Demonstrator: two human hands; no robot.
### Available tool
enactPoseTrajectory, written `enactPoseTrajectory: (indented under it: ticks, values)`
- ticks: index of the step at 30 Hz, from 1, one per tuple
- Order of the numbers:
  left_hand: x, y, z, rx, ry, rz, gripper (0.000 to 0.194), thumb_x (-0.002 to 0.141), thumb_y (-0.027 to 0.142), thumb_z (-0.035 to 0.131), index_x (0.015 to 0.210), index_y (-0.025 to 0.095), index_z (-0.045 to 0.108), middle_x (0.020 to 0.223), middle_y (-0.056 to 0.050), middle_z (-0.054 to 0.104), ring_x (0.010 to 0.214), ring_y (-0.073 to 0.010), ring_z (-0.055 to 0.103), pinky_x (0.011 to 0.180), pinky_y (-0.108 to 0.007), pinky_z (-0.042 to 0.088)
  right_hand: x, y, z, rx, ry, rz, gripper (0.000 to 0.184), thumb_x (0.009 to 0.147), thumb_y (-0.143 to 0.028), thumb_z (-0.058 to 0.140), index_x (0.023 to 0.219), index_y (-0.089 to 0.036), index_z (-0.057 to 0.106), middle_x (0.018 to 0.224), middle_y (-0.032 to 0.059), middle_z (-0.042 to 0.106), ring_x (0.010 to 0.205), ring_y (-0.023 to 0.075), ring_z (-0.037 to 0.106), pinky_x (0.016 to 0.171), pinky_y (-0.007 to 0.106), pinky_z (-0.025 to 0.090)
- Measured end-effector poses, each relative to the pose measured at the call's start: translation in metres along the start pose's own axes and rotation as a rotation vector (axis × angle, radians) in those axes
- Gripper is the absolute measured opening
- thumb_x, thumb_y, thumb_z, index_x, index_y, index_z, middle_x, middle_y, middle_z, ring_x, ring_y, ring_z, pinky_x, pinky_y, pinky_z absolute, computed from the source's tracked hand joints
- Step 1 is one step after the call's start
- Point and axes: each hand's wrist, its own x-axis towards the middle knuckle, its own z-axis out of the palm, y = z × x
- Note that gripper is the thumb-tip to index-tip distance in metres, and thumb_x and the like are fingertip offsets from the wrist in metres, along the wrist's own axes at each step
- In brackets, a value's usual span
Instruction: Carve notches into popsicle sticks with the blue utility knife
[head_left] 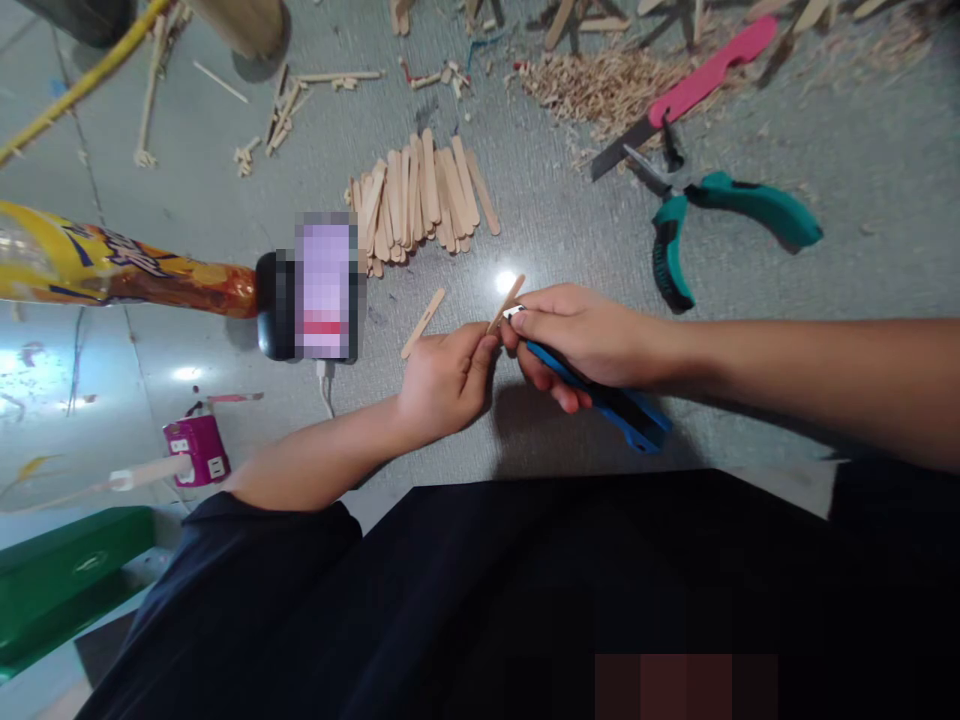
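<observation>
Green case [79, 570], at the lower left.
Plastic bottle [127, 260], yellow-labelled, lying with its neck toward the phone.
Purple power cube [196, 450], sockets showing.
Phone [322, 290], blurred out, cable at its lower end.
Craft sticks [420, 195], wooden, round-ended, in an overlapping pile.
Loose stick [424, 322], apart from the pile, just beyond the left hand; a dark mark at its middle.
Left hand [446, 382], closed, thumb and fingers pinching the near end of the held stick.
Held stick [514, 289], slanted between the hands, far end free. Judged light, stiff and dry, liable to split along the grain; best gripped flat near one end, fingertips back from the tool.
Right hand [574, 335], closed around a blue hand tool [641, 425], its pale tip at the stick; exact type cannot be told, the fingers covering much of it.
Wood shavings [600, 95], heaped beyond the hands.
Pink-handled saw [712, 75], dark blade exposed.
Needle-nose pliers [761, 205], teal grips, spread.
Grey table [540, 220]: near edge close to the wearer's body, leaving little room for the elbows; more room beyond the right hand, short of the pliers.
</observation>
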Motion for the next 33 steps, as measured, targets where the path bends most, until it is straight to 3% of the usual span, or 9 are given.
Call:
enactPoseTrajectory:
  ticks: [6,17,26,33]
  values:
    - [0.0,0.002,0.001,0.005,-0.001,0.009,0.034,0.127,0.036,0.054,0.107,0.022,0.078,0.072,0.0,0.074,0.057,-0.0147,0.064,0.059,-0.034,0.043,-0.002,-0.002,0.001,-0.019,-0.011,0.025,0.037,0.126,-0.014,0.036,0.098,-0.024,0.06,0.058,-0.0034,0.069,0.037,0.0143,0.063,0.035,0.021,0.045]
    - [0.005,-0.002,-0.002,-0.214,-0.017,-0.158,0.044,0.128,0.049,0.057,0.103,0.023,0.082,0.072,-0.001,0.075,0.058,-0.0128,0.063,0.058,-0.032,0.043,0.007,-0.012,-0.012,-0.084,-0.056,0.005,0.041,0.125,-0.015,0.04,0.092,-0.023,0.063,0.054,-0.0018,0.067,0.033,0.0163,0.062,0.032,0.023,0.044]
    - [0.014,0.001,-0.005,-0.375,-0.03,-0.212,0.05,0.125,0.054,0.062,0.095,0.018,0.08,0.059,0.003,0.061,0.048,-0.0091,0.05,0.05,-0.026,0.037,0.012,-0.007,-0.032,0.03,-0.215,-0.034,0.03,0.124,-0.023,0.052,0.1,-0.021,0.07,0.058,-0.0022,0.069,0.033,0.0152,0.059,0.032,0.022,0.043]
    - [0.019,-0.007,-0.005,-0.512,-0.026,-0.282,0.053,0.122,0.064,0.064,0.095,0.021,0.078,0.056,0.005,0.055,0.045,-0.0095,0.044,0.047,-0.027,0.037,0.011,-0.009,-0.038,-0.032,-0.42,0.021,0.028,0.123,-0.027,0.057,0.101,-0.02,0.073,0.061,-0.0026,0.072,0.035,0.0153,0.063,0.031,0.022,0.043]
